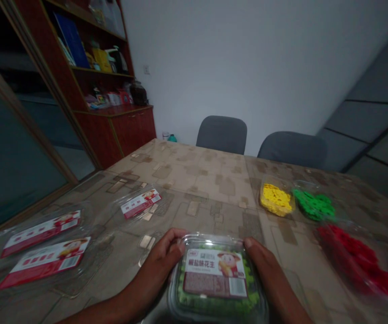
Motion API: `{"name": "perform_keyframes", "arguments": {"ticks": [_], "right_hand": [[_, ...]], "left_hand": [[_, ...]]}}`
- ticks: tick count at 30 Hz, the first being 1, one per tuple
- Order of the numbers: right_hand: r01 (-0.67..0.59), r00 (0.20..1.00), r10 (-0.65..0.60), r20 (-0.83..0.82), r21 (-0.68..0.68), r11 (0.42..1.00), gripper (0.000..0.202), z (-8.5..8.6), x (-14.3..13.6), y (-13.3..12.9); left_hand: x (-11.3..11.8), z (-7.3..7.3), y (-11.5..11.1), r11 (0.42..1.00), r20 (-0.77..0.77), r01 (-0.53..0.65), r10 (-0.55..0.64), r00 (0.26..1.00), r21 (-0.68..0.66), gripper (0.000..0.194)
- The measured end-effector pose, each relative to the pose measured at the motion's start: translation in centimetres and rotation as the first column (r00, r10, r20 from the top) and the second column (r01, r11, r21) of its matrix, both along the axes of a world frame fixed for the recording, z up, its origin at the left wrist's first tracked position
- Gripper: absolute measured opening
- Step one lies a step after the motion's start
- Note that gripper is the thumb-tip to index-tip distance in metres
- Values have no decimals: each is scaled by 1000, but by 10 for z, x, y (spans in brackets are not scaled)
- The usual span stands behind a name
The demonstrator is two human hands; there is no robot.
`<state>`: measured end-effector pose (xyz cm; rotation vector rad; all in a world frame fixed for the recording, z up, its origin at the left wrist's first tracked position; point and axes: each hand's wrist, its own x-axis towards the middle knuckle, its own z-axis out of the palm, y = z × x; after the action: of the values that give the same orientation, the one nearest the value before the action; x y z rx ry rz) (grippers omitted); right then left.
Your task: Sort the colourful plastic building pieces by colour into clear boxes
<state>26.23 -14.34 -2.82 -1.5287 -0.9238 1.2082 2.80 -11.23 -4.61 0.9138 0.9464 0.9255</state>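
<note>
A clear plastic box with light green pieces inside sits at the near edge of the view. Its lid is on and carries a white and dark red label with a cartoon figure. My left hand grips the box's left side, thumb at the top corner. On the opposite side my right hand is closed around the edge, its thumb by the far right corner; most of its fingers are hidden.
To the right stand clear boxes of yellow pieces, green pieces and red pieces. Labelled clear lids lie at left on the patterned table. Two grey chairs stand behind it.
</note>
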Motion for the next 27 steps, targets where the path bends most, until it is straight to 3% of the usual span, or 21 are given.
{"name": "perform_keyframes", "arguments": {"ticks": [7,12,19,24,27], "right_hand": [[2,997,-6,71,53,999,46,-8,-3,-1],[-4,1000,4,14,23,1000,48,-6,-3,-4],[-49,998,48,37,37,998,48,-13,3,3],[-84,996,84,-28,16,996,48,-11,4,4],[-53,997,52,-62,-5,999,47,-5,0,1]], "left_hand": [[-4,-1,0,995,89,-7,16,996,-102,39],[-8,0,6,982,99,12,7,995,-187,37],[8,12,10,999,-54,7,-9,999,-48,23],[17,5,5,986,-243,-15,55,969,165,34],[16,1,3,984,-250,-10,55,967,179,36]]}}
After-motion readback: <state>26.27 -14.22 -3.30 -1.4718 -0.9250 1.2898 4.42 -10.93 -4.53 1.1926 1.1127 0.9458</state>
